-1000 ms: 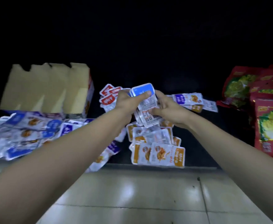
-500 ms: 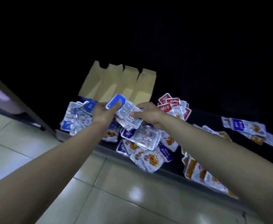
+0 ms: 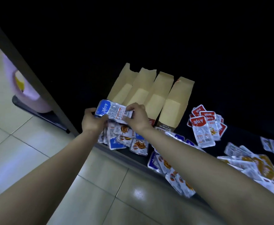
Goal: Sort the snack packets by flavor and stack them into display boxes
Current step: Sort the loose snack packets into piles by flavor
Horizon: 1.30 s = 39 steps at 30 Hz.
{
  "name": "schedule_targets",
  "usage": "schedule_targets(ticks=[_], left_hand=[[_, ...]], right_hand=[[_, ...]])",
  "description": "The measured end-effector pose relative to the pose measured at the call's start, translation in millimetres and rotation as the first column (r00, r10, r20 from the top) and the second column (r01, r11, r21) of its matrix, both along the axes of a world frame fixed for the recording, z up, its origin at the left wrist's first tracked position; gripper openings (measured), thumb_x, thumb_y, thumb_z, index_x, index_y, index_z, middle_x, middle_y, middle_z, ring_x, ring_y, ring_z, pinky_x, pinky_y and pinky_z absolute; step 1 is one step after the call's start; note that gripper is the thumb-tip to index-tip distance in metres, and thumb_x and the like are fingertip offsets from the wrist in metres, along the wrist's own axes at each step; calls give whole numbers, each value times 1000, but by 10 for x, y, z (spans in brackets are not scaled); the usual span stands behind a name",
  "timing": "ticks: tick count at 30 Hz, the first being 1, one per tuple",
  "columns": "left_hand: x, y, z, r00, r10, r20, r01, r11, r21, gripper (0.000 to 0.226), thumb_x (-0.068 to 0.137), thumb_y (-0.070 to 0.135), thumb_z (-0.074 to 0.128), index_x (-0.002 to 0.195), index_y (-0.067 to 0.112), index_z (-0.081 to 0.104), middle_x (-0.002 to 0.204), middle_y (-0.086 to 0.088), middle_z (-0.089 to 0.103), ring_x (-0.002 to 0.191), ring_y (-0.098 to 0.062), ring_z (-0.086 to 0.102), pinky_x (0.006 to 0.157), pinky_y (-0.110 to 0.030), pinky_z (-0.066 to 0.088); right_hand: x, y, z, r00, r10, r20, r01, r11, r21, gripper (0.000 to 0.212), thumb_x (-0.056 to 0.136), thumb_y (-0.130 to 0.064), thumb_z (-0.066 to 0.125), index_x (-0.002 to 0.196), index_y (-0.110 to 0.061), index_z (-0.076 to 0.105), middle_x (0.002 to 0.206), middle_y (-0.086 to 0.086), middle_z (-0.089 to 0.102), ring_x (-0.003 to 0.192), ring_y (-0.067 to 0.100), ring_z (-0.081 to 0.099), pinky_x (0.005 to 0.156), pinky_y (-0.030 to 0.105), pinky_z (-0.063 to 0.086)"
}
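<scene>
Blue-topped packets (image 3: pixel 112 112), perhaps several, now hover just before the display boxes (image 3: pixel 157 98). Left hand (image 3: pixel 92 122) and right hand (image 3: pixel 138 118) pinch opposite ends.

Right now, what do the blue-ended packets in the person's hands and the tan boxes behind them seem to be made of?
The blue-ended packets are probably thin plastic film with a glossy finish: they catch glints of light and their surface looks wrinkled. The tan boxes are most likely cardboard, matte and unprinted inside: flat folded panels, notched top flaps, no shine.
</scene>
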State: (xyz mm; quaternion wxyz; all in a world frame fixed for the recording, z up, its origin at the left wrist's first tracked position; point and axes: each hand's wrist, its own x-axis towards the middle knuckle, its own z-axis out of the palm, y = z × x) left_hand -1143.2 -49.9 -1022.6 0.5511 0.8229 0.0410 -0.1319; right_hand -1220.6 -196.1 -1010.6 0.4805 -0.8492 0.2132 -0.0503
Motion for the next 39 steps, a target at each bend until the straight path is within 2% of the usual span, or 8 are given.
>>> schedule_targets(ticks=[3,7,14,20,26,29,36,39], left_hand=[[13,7,-38,996,-75,36,70,989,127,47,79,17,75,120,10,54,107,-10,67,95,-29,66,86,-45,54],[-100,-30,-47,962,-207,181,124,914,386,57,85,23,70,134,10,45,126,-20,49,108,-35,54,88,-37,43],[-258,-62,-33,795,-331,509,-30,815,578,51,81,16,66,127,0,50,127,-26,44,110,-44,44,87,-48,38],[-337,-227,131,759,-418,499,119,843,525,35,91,18,56,124,7,53,124,-16,49,106,-34,51,79,-40,40],[-587,-789,384,689,-553,468,337,817,468,19,89,19,54,107,18,60,91,-1,64,76,-22,60,61,-33,42],[-859,-1274,560,594,-695,406,508,715,480,12,87,18,56,94,23,65,82,2,66,76,-23,61,67,-33,48],[-1865,-2592,657,277,-929,248,809,364,461,9,89,19,59,91,21,68,85,3,67,80,-17,62,75,-29,46],[-2288,-3046,551,122,-983,137,841,176,512,16,93,21,56,103,15,66,93,-2,67,88,-19,62,79,-29,46]], right_hand=[[11,76,-167,984,150,-96,-171,948,-270,53,91,-21,64,139,-12,45,153,15,19,139,27,25,110,26,23],[1,102,-329,957,221,-186,-287,803,-523,64,94,-35,55,151,-22,28,161,4,11,144,24,7,112,39,15],[-34,-11,-299,957,266,-117,-288,806,-517,62,92,-31,58,148,-21,34,157,5,24,141,22,17,103,32,18],[-180,-256,-100,952,303,-42,-294,871,-393,52,93,-20,59,142,-13,43,148,11,37,129,27,43,107,36,34],[-765,-915,233,985,174,9,-161,927,-338,25,95,-14,56,119,-12,63,108,3,63,88,17,60,73,22,40],[-1249,-1372,322,995,94,-32,-99,943,-318,19,94,-11,56,109,-13,67,93,6,71,78,17,64,73,28,49],[-2661,-2348,305,982,-83,-169,19,936,-351,20,91,-7,57,102,-15,71,76,0,70,57,-3,55,60,11,40],[-3238,-2680,217,959,-188,-210,92,914,-395,19,94,-10,55,106,-15,69,83,0,70,69,9,63,68,28,50]])
